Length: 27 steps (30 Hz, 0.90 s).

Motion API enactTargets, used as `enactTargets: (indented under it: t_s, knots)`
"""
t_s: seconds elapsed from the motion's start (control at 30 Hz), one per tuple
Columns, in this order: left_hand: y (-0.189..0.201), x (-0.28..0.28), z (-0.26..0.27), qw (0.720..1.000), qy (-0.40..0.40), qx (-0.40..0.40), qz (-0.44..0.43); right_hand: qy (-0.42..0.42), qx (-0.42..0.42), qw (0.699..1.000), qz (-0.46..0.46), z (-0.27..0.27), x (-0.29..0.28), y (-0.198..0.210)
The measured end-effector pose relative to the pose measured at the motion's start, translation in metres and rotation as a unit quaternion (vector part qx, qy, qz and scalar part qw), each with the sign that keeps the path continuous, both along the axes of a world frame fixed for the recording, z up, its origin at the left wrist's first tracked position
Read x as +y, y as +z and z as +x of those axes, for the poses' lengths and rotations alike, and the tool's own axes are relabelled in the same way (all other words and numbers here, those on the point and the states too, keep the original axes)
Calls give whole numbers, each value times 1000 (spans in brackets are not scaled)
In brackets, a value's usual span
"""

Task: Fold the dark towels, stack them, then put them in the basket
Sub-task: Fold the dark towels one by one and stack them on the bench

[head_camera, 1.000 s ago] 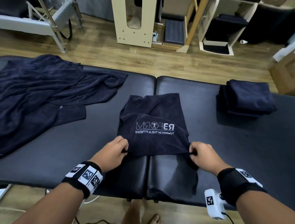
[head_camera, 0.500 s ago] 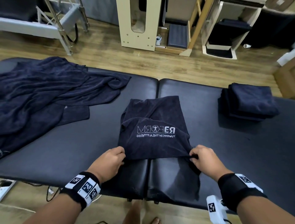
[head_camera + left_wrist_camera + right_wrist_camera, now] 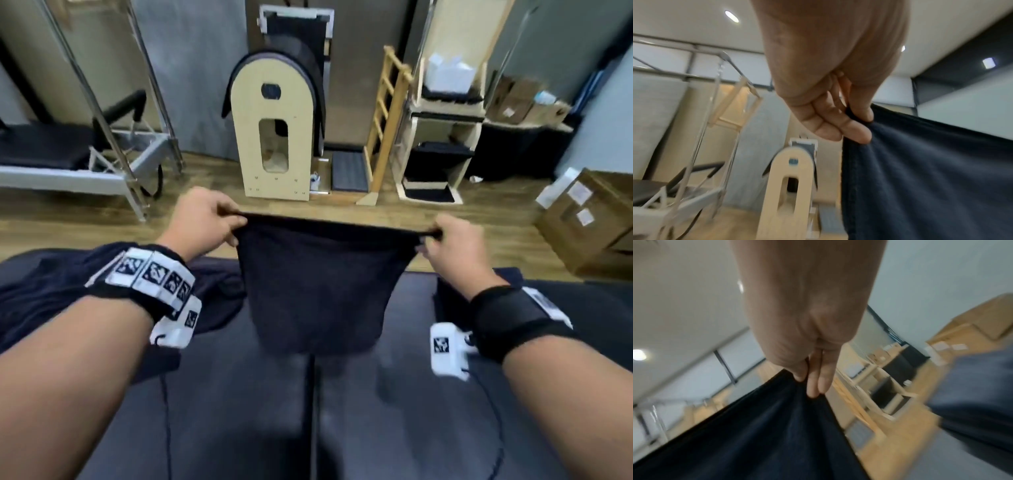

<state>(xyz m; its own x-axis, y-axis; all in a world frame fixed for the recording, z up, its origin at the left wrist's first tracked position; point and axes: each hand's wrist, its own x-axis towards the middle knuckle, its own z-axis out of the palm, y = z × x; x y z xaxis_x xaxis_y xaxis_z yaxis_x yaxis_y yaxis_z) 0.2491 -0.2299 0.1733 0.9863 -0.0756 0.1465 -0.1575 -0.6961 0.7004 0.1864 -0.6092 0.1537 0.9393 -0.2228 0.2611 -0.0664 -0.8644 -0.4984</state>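
A dark navy towel (image 3: 315,284) hangs in the air above the black padded table (image 3: 394,428), stretched by its top edge between my hands. My left hand (image 3: 219,222) pinches the left corner, thumb over the cloth (image 3: 861,125). My right hand (image 3: 442,240) pinches the right corner (image 3: 812,386). The towel's lower end dangles just above the table top. A heap of unfolded dark towels (image 3: 54,291) lies on the table at the left, partly behind my left forearm. A stack of folded dark towels (image 3: 448,294) sits at the right, mostly hidden by my right wrist. No basket is in view.
Beyond the table is a wooden floor with a pale wooden barrel frame (image 3: 274,137), a wooden ladder (image 3: 387,126), shelving (image 3: 442,137), a metal-framed bench (image 3: 85,161) at the left, and cardboard boxes (image 3: 592,222) at the right.
Both hands have lifted the towel off the table and raised it up and away from me; it now hangs stretched between them. The head view has tilted up toward the room.
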Motion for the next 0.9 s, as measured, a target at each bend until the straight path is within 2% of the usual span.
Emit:
enactTargets:
  t_s: [0.1, 0.2, 0.3, 0.37, 0.47, 0.53, 0.63, 0.7, 0.8, 0.9]
  knots:
    - [57, -2, 31, 994, 5, -105, 8, 3, -71, 997, 1, 33, 2, 59]
    - [88, 2, 49, 990, -6, -141, 15, -10, -103, 993, -54, 42, -4, 99]
    - [88, -1, 53, 986, -11, -160, -44, 15, -99, 989, -107, 43, -8, 105]
    - [72, -6, 47, 986, -56, -156, -20, 12, -110, 988, -109, 40, -13, 95]
    - [25, -4, 27, 986, -111, -112, 51, 6, -59, 991, -119, 16, -22, 51]
    - [-28, 1, 8, 980, -142, -71, 117, 21, 21, 992, -125, -13, -26, -2]
    - [-118, 6, -41, 952, -185, 11, 246, 68, 124, 985, -102, -71, -28, -91]
    - [-168, 5, -83, 934, -201, 103, 278, 79, 236, 964, -91, -111, -25, -143]
    - [-213, -2, -145, 903, -222, 194, 314, 100, 333, 935, -73, -164, -19, -201]
    - [-245, 2, -184, 891, -218, 232, 323, 125, 399, 900, -122, -197, -10, -224]
